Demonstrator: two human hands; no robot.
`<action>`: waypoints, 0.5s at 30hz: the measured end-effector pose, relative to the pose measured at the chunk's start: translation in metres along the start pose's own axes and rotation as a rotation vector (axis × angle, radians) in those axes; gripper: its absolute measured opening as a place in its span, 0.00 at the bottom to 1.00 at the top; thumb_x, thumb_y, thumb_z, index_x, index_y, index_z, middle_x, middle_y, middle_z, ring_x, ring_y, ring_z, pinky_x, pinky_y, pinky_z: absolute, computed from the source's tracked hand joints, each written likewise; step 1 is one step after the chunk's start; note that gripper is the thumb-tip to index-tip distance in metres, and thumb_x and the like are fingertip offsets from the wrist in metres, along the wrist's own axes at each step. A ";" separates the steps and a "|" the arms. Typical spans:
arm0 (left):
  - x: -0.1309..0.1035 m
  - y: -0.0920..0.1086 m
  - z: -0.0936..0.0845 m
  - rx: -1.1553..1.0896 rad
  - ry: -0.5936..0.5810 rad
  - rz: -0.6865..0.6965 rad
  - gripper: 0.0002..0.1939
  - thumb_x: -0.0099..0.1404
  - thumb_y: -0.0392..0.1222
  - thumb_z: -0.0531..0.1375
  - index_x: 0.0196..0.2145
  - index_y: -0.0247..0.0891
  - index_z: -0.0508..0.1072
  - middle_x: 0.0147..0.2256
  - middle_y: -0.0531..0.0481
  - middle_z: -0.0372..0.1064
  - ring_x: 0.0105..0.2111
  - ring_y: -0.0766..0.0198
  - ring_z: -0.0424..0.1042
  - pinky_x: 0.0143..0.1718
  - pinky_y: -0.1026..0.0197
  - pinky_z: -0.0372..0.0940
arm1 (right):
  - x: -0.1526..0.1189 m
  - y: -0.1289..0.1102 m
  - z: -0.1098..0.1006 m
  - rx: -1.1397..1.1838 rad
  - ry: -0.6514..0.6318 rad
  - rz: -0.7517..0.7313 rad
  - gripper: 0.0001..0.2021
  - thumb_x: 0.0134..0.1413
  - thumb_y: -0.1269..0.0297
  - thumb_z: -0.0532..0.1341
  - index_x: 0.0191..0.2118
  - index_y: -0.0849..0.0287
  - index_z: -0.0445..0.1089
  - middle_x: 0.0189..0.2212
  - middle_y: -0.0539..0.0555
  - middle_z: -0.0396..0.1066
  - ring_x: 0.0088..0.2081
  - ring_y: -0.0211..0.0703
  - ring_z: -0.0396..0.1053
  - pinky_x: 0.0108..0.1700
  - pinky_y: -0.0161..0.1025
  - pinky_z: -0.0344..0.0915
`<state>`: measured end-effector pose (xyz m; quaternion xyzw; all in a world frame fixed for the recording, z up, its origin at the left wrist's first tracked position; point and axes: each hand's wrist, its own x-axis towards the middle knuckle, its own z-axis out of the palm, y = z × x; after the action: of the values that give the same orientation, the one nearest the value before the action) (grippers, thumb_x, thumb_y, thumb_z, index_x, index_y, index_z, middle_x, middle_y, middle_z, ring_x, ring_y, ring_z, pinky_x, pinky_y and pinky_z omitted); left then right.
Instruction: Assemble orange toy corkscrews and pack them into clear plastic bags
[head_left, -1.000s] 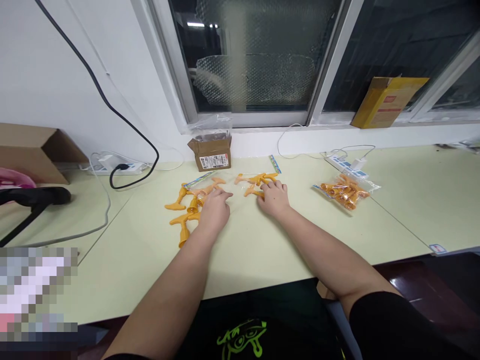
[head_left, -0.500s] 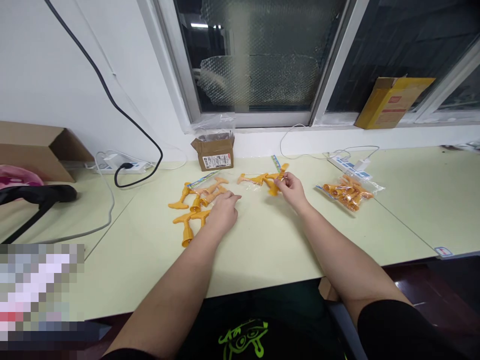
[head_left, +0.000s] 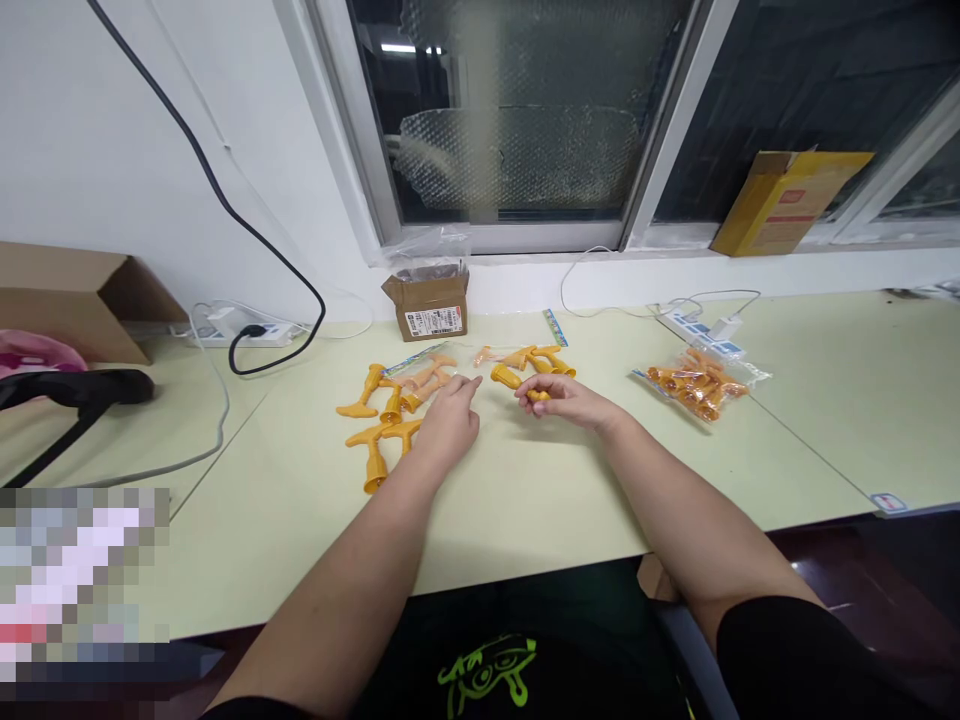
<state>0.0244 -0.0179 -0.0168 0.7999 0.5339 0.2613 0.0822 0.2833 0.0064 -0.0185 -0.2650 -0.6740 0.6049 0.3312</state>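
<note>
My right hand point(head_left: 566, 400) is closed around the handle of a yellow plastic T-handled piece point(head_left: 506, 376), its cup-shaped end pointing left above the table. My left hand point(head_left: 452, 420) lies low beside a group of similar yellow pieces point(head_left: 367, 440), index finger stretched out; its other fingers are partly hidden. Behind that hand, a clear plastic bag point(head_left: 420, 358) with a printed blue-green strip covers some of the pieces. Just beyond my right hand, several more yellow pieces point(head_left: 541, 360) lie by another clear bag with a blue-green header strip point(head_left: 556, 328).
A filled clear bag of yellow pieces point(head_left: 697, 385) lies to the right, before a power strip point(head_left: 701, 332). A small cardboard box point(head_left: 427, 305) stands at the back by the window. Left are a black cable point(head_left: 225, 200), another power strip point(head_left: 281, 335) and a black curved object point(head_left: 82, 390).
My right hand has drawn a yellow piece left and nearer, turning its cup end leftward. My left hand has stayed almost in place.
</note>
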 end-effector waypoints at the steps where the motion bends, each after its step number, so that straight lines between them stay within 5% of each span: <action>1: 0.000 0.000 0.000 -0.006 0.004 0.017 0.33 0.60 0.23 0.51 0.63 0.35 0.69 0.52 0.40 0.69 0.54 0.52 0.70 0.56 0.52 0.67 | 0.001 0.000 0.004 -0.031 0.005 0.004 0.19 0.52 0.60 0.70 0.50 0.58 0.75 0.42 0.55 0.73 0.42 0.42 0.72 0.42 0.39 0.71; 7: -0.002 0.005 0.000 -0.069 0.074 0.095 0.34 0.61 0.24 0.51 0.64 0.37 0.66 0.50 0.41 0.69 0.52 0.53 0.70 0.55 0.52 0.67 | 0.007 -0.001 0.024 -0.078 0.056 0.068 0.27 0.53 0.64 0.65 0.60 0.54 0.70 0.52 0.57 0.70 0.41 0.41 0.72 0.32 0.35 0.71; 15: -0.004 0.009 0.003 -0.121 0.102 0.112 0.29 0.62 0.23 0.50 0.57 0.40 0.70 0.47 0.43 0.69 0.50 0.55 0.70 0.55 0.52 0.67 | 0.018 0.013 0.024 0.035 0.412 0.126 0.19 0.65 0.51 0.59 0.55 0.56 0.64 0.45 0.58 0.77 0.36 0.42 0.76 0.27 0.36 0.69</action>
<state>0.0323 -0.0247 -0.0167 0.8077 0.4751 0.3377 0.0885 0.2526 0.0060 -0.0300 -0.4189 -0.5635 0.5689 0.4282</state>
